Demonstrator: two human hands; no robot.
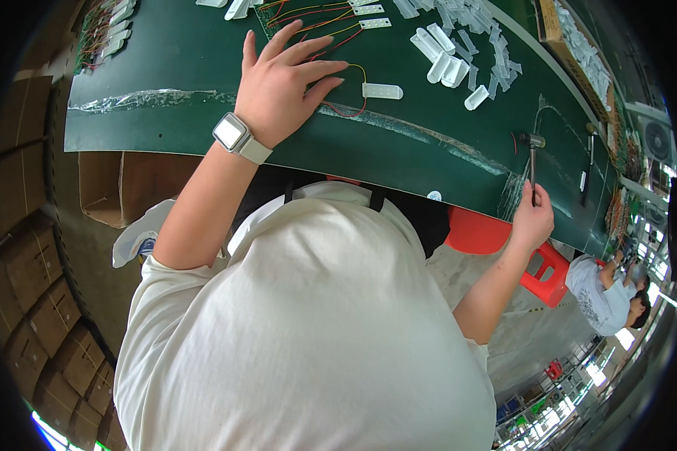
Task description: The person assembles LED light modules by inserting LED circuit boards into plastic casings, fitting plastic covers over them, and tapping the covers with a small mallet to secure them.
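Observation:
My left hand (282, 94), with a watch on its wrist, lies palm down over the green table (180, 128). Its fingers are spread across thin red and yellow wires. Just right of its fingertips is a white plastic piece (382, 91) with a red and a yellow wire at its left end. My right hand (532, 219) grips the handle of a small hammer (532, 154) near the table's front edge, the metal head pointing away from me. Beyond the left hand, a green circuit board (263, 21) is wired to several small white plates with holes (374, 24).
White plastic covers (438, 59) and translucent strips (502, 74) are heaped at the far right. A box of pale pieces (583, 52) stands beyond them. Another long-handled tool (587, 165) lies right of the hammer. Wired boards (104, 37) sit far left; a person (608, 293) is at right.

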